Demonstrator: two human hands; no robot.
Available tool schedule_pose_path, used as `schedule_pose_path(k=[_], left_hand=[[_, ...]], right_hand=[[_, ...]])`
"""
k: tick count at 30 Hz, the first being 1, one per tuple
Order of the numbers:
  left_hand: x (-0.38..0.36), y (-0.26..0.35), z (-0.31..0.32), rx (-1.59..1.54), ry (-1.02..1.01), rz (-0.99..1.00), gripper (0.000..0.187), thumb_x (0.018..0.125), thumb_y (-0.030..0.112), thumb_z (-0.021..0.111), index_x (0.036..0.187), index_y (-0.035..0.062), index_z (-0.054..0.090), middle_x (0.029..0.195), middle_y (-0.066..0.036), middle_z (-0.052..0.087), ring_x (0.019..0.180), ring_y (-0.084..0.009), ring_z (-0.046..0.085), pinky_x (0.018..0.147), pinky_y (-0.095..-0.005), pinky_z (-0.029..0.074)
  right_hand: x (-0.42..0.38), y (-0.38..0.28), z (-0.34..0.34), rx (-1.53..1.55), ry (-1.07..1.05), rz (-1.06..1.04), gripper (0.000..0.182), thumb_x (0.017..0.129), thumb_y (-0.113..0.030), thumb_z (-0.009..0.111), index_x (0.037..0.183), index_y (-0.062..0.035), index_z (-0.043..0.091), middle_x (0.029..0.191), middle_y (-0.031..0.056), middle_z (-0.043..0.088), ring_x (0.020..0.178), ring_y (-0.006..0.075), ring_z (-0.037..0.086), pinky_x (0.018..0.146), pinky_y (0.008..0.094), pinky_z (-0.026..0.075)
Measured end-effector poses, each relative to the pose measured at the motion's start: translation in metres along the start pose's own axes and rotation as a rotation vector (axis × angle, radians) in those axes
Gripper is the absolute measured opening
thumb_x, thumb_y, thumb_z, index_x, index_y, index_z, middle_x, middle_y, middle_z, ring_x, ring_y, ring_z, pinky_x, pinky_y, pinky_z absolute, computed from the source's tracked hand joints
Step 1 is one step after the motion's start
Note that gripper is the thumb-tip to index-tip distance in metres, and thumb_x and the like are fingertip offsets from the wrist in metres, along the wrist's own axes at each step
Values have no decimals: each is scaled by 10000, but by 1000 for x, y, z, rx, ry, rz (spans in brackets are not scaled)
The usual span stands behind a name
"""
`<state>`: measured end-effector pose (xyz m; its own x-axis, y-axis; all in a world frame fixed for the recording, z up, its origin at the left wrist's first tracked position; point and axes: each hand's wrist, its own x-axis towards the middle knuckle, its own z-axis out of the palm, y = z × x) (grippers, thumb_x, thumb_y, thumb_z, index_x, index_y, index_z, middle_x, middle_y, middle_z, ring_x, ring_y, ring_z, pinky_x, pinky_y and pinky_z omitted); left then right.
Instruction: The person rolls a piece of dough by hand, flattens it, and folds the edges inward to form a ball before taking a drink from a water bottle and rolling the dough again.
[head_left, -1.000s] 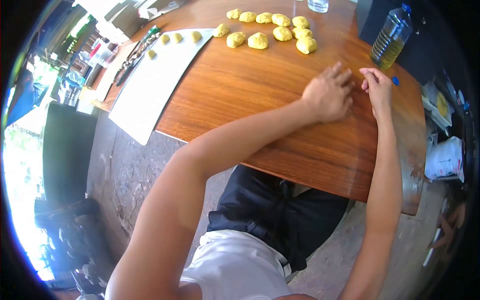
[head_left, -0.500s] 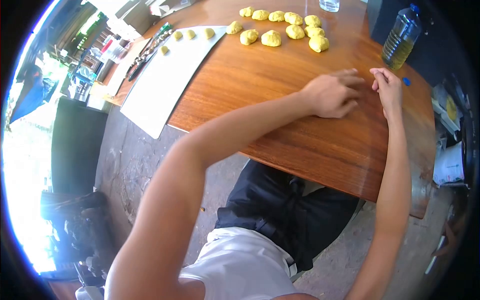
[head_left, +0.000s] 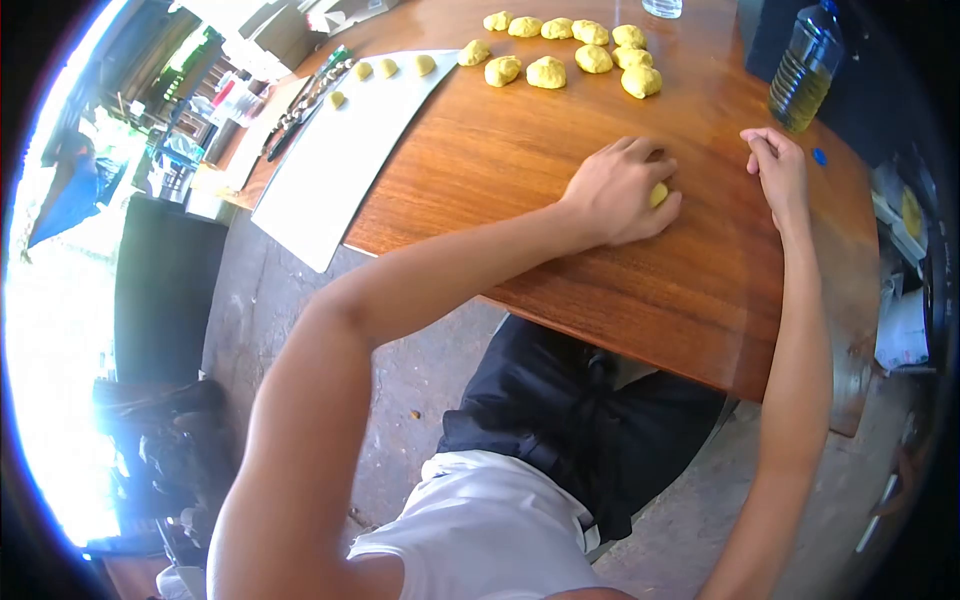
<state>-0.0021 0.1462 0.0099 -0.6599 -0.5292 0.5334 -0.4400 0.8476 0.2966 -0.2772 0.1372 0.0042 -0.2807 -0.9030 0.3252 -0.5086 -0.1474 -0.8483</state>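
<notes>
My left hand is cupped over a small yellow dough ball on the wooden table. Part of the ball shows between thumb and fingers; the rest is hidden under the palm. To the right, my right hand rests in a loose fist near the table's right side, apart from the dough, with nothing seen in it. Beyond my hands sit several larger yellow dough lumps in rough rows. Several small smooth dough balls lie on a white board at the left.
A plastic bottle of yellowish liquid stands at the back right, with a blue cap lying in front of it. A clear glass is at the far edge. Beyond the white board is a beaded strand.
My left hand has moved left, and the dough ball under it now shows between its fingers. My right hand stays in nearly the same place. The view has shifted slightly.
</notes>
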Motion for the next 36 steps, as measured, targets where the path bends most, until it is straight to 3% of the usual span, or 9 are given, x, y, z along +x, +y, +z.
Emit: schedule_pose_path(k=[5, 11, 14, 16, 19, 24, 30, 34, 36], left_hand=[[56, 15, 52, -78, -20, -9, 278, 876, 209, 654, 1044, 10, 753, 1199, -170, 695, 1090, -369, 669, 927, -452, 571], [-10, 41, 30, -119, 67, 254, 308, 896, 219, 646, 1124, 40, 751, 1233, -171, 697, 1161, -336, 665, 949, -450, 572], [-43, 32, -5, -115, 27, 201, 325, 906, 225, 645, 1158, 46, 743, 1256, -176, 686, 1187, -333, 658, 948, -449, 573], [-22, 10, -23, -22, -165, -20, 344, 907, 239, 639, 1174, 46, 738, 1290, -172, 671, 1202, -341, 645, 959, -433, 567], [21, -3, 20, -7, -6, 13, 347, 910, 254, 613, 1164, 56, 741, 1314, -164, 663, 1200, -345, 642, 983, -432, 552], [56, 42, 69, -19, -124, -4, 366, 870, 277, 622, 1089, 7, 737, 1303, -191, 658, 1217, -365, 625, 1001, -474, 536], [-34, 50, 27, -180, 94, 155, 400, 822, 266, 729, 1118, -4, 719, 1265, -197, 660, 1193, -386, 629, 1004, -463, 541], [-9, 20, -3, -167, -157, -71, 391, 838, 269, 686, 1115, -7, 713, 1268, -222, 651, 1259, -390, 600, 1051, -451, 518], [23, 16, 31, -78, -68, -55, 382, 838, 261, 665, 1100, -12, 712, 1262, -221, 652, 1264, -393, 588, 1077, -468, 493]], right_hand=[[1, 2, -1, 19, 12, -20, 220, 993, -189, 624, 944, -6, 736, 637, -8, 558, 617, 66, 507, 592, 263, 381], [-6, 0, -3, -38, -4, -23, 222, 995, -192, 627, 969, -1, 738, 635, -4, 579, 606, 72, 521, 588, 267, 386], [-6, 3, -3, -53, -5, -75, 220, 995, -192, 626, 964, -6, 739, 635, -4, 579, 608, 71, 512, 589, 266, 381], [-5, 3, -2, -40, -12, -53, 220, 995, -192, 625, 963, -7, 740, 639, -4, 578, 610, 74, 508, 589, 267, 380], [-6, 1, -3, -27, -2, -22, 223, 997, -196, 626, 959, -9, 741, 647, 0, 576, 615, 80, 508, 591, 273, 384], [4, 17, -1, -48, 24, -141, 212, 997, -196, 650, 942, -10, 736, 654, 6, 574, 604, 79, 516, 566, 286, 403], [-3, 11, -3, -84, -59, -128, 211, 1007, -171, 628, 934, 7, 713, 619, -23, 509, 579, 56, 469, 542, 272, 365], [-5, 9, 0, -39, -80, -103, 204, 1016, -152, 607, 947, 13, 707, 643, -31, 514, 587, 46, 461, 553, 262, 354], [-6, 8, 1, -24, -79, -81, 192, 1005, -134, 616, 943, 23, 708, 686, -29, 544, 617, 51, 469, 572, 263, 369]])
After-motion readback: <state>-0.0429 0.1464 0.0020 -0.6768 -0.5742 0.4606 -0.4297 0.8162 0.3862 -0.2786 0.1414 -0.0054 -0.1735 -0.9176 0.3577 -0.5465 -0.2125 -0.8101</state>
